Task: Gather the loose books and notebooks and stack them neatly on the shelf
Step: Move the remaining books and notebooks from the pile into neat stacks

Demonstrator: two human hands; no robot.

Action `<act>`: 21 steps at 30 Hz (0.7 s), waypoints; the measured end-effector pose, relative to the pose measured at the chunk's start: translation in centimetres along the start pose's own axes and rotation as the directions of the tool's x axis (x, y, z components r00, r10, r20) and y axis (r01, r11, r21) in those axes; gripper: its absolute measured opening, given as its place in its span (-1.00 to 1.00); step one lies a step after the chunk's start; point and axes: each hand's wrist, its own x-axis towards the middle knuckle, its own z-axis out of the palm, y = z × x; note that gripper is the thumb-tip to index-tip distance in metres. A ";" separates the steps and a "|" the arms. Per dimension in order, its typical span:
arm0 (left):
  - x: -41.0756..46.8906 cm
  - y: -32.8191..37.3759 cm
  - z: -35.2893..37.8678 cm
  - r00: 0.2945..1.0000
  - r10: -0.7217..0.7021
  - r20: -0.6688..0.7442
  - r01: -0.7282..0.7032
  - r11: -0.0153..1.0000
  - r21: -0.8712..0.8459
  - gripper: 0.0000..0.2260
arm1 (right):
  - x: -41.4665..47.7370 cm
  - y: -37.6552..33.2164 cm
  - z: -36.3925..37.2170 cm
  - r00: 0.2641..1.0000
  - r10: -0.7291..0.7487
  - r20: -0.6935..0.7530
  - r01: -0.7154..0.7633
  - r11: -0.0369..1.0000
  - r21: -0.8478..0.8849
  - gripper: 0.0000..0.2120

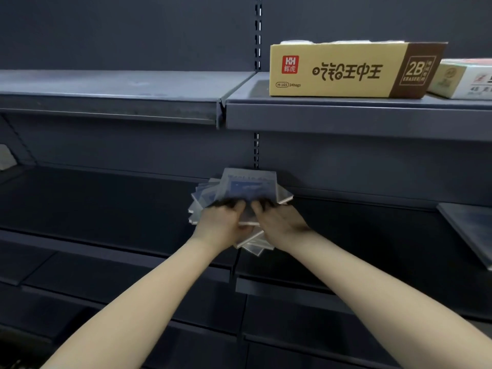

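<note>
A fanned, uneven pile of several thin notebooks [247,189] in clear wrappers, blue and grey covers, lies on the dark middle shelf [106,203] against the back panel. My left hand [222,222] grips the pile's near left side, fingers curled over the top notebook. My right hand [279,221] grips the near right side the same way. Corners of lower notebooks stick out to the left, to the right and below my hands. The image is blurred around the pile.
On the upper shelf [346,113] stands a yellow eraser carton [343,70] with a white box [463,78] beside it. A flat grey book [471,230] lies at the right end of the middle shelf. Lower dark shelves [133,275] run below.
</note>
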 end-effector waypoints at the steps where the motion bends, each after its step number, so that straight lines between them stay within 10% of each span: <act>1: -0.2 -0.5 0.2 0.999 -0.027 0.046 0.030 0.997 -0.070 -0.66 | 0.4 -0.6 0.6 1.000 0.028 -0.007 -0.028 0.999 -0.023 -0.50; 9: -1.0 -0.9 1.4 0.974 -0.049 0.223 0.054 0.998 -0.013 -0.55 | 0.4 -0.6 0.7 0.996 0.056 0.070 -0.063 0.992 0.106 -0.47; 21: 0.3 5.2 1.9 0.982 0.183 0.052 -0.186 0.981 0.053 -0.36 | -5.6 5.6 2.8 0.965 -0.072 -0.252 0.118 0.978 0.171 -0.45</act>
